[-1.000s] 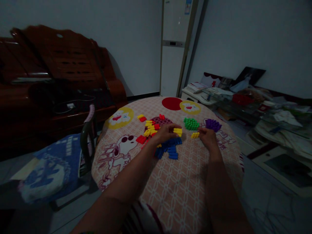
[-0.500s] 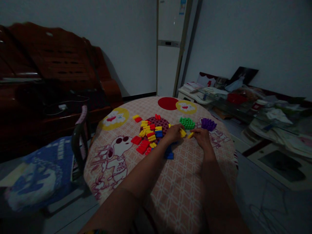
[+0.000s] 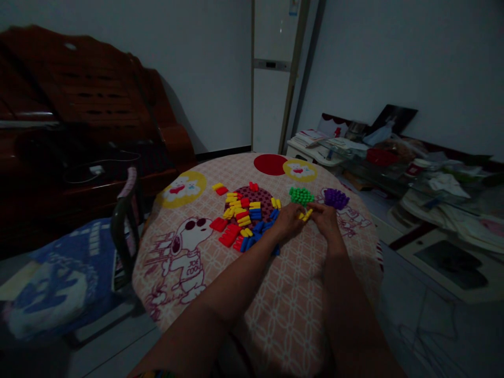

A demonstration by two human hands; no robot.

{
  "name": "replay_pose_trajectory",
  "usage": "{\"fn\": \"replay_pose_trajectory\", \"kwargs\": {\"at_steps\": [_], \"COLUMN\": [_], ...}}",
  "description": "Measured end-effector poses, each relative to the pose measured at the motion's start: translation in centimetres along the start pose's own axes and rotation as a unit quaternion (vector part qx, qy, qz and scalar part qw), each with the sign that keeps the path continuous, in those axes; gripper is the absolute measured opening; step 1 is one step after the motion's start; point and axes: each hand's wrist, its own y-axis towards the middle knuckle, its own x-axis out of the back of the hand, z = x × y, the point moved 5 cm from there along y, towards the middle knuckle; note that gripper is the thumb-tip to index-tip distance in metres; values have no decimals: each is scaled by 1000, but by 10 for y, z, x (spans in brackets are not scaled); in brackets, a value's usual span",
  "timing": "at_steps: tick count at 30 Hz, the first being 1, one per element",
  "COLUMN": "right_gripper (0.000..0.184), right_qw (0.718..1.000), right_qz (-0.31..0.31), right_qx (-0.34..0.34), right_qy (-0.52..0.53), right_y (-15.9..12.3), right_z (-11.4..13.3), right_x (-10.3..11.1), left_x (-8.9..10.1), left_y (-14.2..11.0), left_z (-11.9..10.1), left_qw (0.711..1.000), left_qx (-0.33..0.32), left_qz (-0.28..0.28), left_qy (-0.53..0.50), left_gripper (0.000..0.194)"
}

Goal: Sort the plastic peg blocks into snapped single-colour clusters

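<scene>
On the round table, my left hand [image 3: 290, 221] and my right hand [image 3: 325, 218] meet at small yellow plastic building blocks [image 3: 306, 215]. Both have their fingers closed around the yellow pieces, which are together or nearly so; whether they are joined I cannot make out. Just beyond the fingers sits a cluster of green pieces [image 3: 301, 195]. A purple cluster [image 3: 336, 199] lies right of my right hand. To the left spreads a loose pile of yellow blocks [image 3: 236, 211], red blocks [image 3: 230, 235] and blue blocks [image 3: 258, 230], the last partly hidden behind my left forearm.
A patterned cloth [image 3: 291, 294] covers the table. At left stand a chair [image 3: 122, 226] with a blue cover and a wooden sofa [image 3: 94, 100]. A cluttered cabinet [image 3: 394, 157] runs along the right wall, and a tall white air conditioner [image 3: 271, 100] stands behind.
My hands have come together, bringing the yellow pieces from apart to touching or nearly so. My left hand moved right, uncovering more blue blocks and a yellow one. The view shifted slightly.
</scene>
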Motion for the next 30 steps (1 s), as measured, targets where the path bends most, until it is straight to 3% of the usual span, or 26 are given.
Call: {"fn": "replay_pose_trajectory", "kwargs": {"at_steps": [3,11,14,20,30], "right_gripper": [45,41,40,39,39], "right_qw": [999,999,999,999,997], "right_qz": [-16,-14,-9,-1,16], "right_qx": [-34,-41,-38,-41,-52], "right_qy": [20,20,21,24,62], "right_y": [1,1,0,1,-2], "right_z": [-5,-7,-6,-7,-6], "right_x": [0,-2,-3,-4,-4], "left_x": [-1,-5,-5,3,-8], "left_y": [-2,-7,-7,0,9], "left_z": [1,-2,-2,7,10], "left_qw": [1000,987,989,998,999], "left_qx": [13,15,6,54,17], "left_qz": [-8,55,52,1,22], "left_qy": [25,149,141,37,47], "left_gripper": [34,26,23,33,34]}}
